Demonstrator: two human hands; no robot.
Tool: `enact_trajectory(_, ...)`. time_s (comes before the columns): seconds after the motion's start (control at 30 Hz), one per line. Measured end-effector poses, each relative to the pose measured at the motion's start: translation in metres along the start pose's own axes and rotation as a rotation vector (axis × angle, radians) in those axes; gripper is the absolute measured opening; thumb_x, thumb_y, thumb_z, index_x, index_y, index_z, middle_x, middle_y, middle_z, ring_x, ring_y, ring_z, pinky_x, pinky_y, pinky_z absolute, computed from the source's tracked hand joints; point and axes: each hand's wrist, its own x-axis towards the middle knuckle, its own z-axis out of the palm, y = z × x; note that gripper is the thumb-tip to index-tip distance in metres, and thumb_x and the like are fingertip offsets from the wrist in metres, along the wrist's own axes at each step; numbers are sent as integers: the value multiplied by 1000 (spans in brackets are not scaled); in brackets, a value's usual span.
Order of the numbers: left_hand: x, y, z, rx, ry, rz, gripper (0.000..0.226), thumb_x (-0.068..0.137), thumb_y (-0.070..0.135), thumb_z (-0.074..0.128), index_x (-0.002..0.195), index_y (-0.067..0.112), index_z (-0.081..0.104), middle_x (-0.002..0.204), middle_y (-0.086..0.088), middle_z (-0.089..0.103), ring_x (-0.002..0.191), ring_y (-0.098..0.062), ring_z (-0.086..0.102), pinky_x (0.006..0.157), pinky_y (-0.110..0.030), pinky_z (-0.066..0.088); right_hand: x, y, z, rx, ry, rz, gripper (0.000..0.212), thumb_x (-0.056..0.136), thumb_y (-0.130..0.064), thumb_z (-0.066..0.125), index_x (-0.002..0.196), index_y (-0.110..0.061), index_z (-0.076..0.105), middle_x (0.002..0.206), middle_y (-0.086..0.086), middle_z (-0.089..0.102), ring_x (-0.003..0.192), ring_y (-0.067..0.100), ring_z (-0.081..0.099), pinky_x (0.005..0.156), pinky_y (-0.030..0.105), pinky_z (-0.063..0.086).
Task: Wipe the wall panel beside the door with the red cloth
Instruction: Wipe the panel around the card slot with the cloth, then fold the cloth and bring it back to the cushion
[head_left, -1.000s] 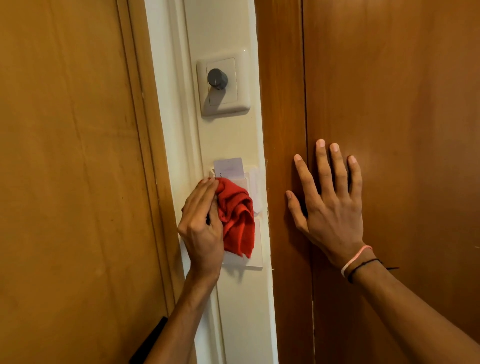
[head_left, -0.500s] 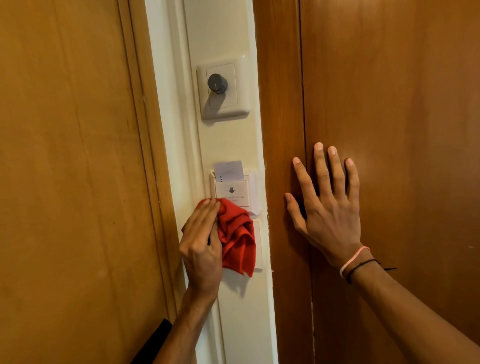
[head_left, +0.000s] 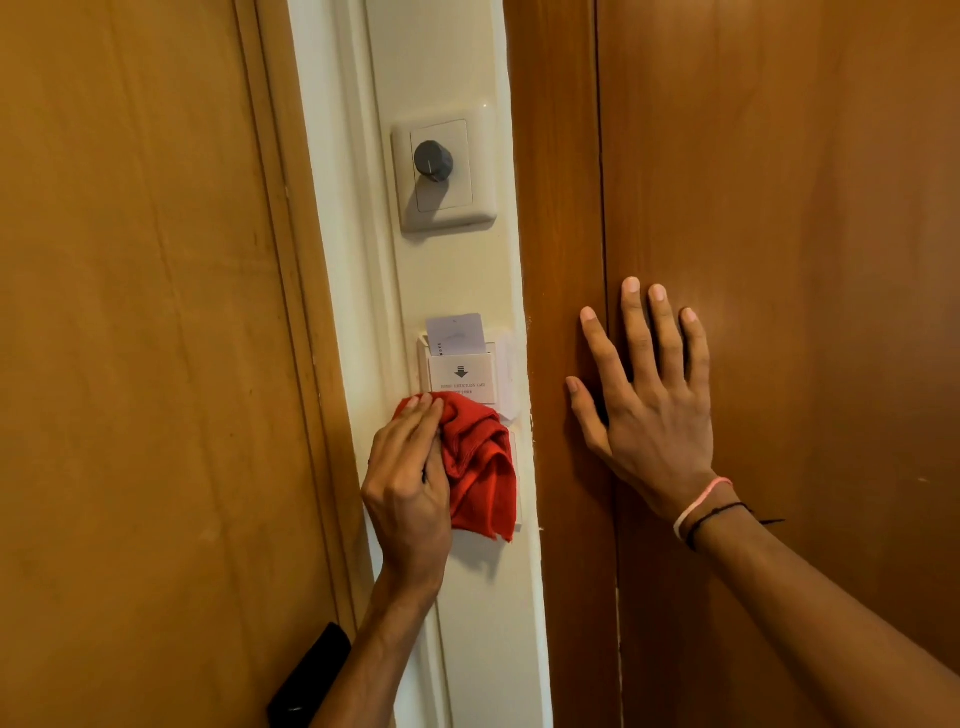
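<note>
A narrow cream wall panel (head_left: 457, 270) runs upright between two wooden surfaces. My left hand (head_left: 408, 483) presses a crumpled red cloth (head_left: 480, 467) against the panel, just below a white key-card holder (head_left: 462, 376) with a card (head_left: 457, 332) standing in its slot. The cloth covers a white plate under the holder. My right hand (head_left: 649, 400) lies flat with fingers spread on the dark wooden door (head_left: 779, 208) to the right, holding nothing.
A cream switch plate with a dark round knob (head_left: 434, 161) sits higher on the panel. A lighter wooden door (head_left: 145, 312) and its frame fill the left. A black handle (head_left: 309, 675) shows at the bottom left.
My left hand has slid the red cloth down the panel, uncovering the face of the key-card holder. My right hand stays flat on the door.
</note>
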Motion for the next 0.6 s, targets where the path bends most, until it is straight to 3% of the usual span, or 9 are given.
enact_trajectory(0.13,-1,8,-3,-13,7,-32,34,91,20,59,118,1,67,114,-17,71,107,-29,65,89,-48,58,4,-6,-25,163,-106,42,61,104,-52,40,155,-19,47,170,18,26,160,36,23,131,55,20)
enact_trajectory(0.23,-4,22,-3,-15,23,-16,31,92,19,59,117,2,68,111,-18,69,106,-26,62,89,-42,58,1,-20,-51,450,-226,39,57,102,-55,36,129,-17,68,161,13,46,152,26,39,127,43,30)
enact_trajectory(0.33,-14,44,1,-34,20,15,30,94,19,58,116,2,68,110,-17,66,109,-25,59,92,-41,57,-1,-36,-72,766,-460,156,63,98,-67,33,118,-21,71,124,-3,70,116,7,61,99,27,54)
enact_trajectory(0.4,-21,58,4,-63,20,41,31,98,24,54,115,3,68,109,-15,66,108,-22,58,92,-40,56,-2,-39,-78,989,-551,269,53,98,-64,45,115,-23,73,103,-9,75,95,3,69,82,22,60)
enact_trajectory(0.5,-27,74,8,-96,-4,73,29,97,23,56,116,5,68,110,-14,65,109,-20,55,93,-36,54,-7,-25,-81,1130,-491,356,25,99,-43,63,107,-24,77,90,-16,75,89,-2,72,74,13,59)
enact_trajectory(0.6,-25,85,8,-119,-81,58,35,91,30,63,123,14,64,120,-12,59,114,-19,52,94,-33,50,-15,-1,-87,1089,-460,371,19,98,-38,66,105,-25,79,88,-22,75,89,-7,72,74,13,58)
